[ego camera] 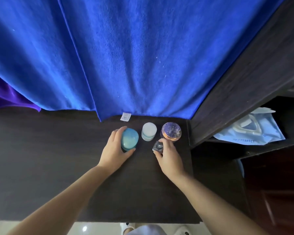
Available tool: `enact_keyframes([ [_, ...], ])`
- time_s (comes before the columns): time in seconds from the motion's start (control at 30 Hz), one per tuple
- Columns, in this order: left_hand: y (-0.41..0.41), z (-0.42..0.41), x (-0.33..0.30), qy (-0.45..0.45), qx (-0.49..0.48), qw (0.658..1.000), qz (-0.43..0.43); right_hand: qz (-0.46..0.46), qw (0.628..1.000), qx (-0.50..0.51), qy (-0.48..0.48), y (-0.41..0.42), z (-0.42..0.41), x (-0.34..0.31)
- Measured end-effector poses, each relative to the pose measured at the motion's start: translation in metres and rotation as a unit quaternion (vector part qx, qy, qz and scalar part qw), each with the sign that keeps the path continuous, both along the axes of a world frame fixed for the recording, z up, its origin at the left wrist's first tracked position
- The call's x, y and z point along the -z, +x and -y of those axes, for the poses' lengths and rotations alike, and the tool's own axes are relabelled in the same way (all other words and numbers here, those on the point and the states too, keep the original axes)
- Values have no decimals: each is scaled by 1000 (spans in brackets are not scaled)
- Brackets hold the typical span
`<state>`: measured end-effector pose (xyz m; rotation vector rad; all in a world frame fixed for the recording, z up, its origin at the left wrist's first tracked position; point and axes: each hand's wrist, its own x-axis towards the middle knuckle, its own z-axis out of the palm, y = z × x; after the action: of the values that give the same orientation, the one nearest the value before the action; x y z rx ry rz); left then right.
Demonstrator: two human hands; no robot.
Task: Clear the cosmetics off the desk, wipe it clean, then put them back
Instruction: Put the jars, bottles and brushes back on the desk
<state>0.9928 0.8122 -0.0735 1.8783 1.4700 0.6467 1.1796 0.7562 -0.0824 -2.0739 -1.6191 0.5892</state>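
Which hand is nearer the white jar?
Roughly equal, marginally the right. The left hand grips the blue jar beside the white jar; the right hand sits just in front.

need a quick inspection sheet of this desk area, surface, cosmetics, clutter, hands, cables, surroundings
surface: dark wood desk, bare apart from the cosmetics grouped at its far right.
job's things: blue jar, white jar and purple glitter-lid jar stand in a row; small dark bottle in front of them.
clutter: nothing seen on the desk.
hands: left hand wraps the blue jar; right hand grips the small dark bottle.
cables: nothing seen.
surroundings: blue towel hangs behind the desk; pale blue bag on a shelf to the right.
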Motion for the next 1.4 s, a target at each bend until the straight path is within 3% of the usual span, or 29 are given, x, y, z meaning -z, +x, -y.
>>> enact_keyframes([
  [0.17,-3,-3,-6,0,57,998,-30,15,999,-10,-28,2,4,-13],
  [0.27,5,-12,-39,96,88,990,-50,13,1000,-17,14,7,14,-46],
  [0.37,34,-13,-96,205,91,974,19,-8,995,-30,98,18,26,-99],
  [0.5,95,13,-184,282,147,939,132,-12,973,-40,227,52,54,-187],
  [0.6,143,44,-235,353,236,891,159,0,951,-48,305,97,81,-250],
  [0.7,191,66,-267,398,247,869,159,10,947,6,321,158,81,-297],
  [0.77,227,69,-285,436,201,873,88,30,965,44,258,193,60,-317],
  [0.83,263,66,-302,426,143,890,-82,53,984,68,158,216,30,-320],
  [0.93,300,54,-318,294,70,901,-310,90,993,50,57,227,-6,-309],
  [1.03,318,44,-318,210,41,881,-422,137,990,33,27,230,-20,-306],
  [1.13,324,40,-320,174,43,865,-470,121,992,11,22,236,-27,-309],
  [1.4,326,46,-322,139,10,878,-458,101,994,-27,13,237,-20,-311],
])
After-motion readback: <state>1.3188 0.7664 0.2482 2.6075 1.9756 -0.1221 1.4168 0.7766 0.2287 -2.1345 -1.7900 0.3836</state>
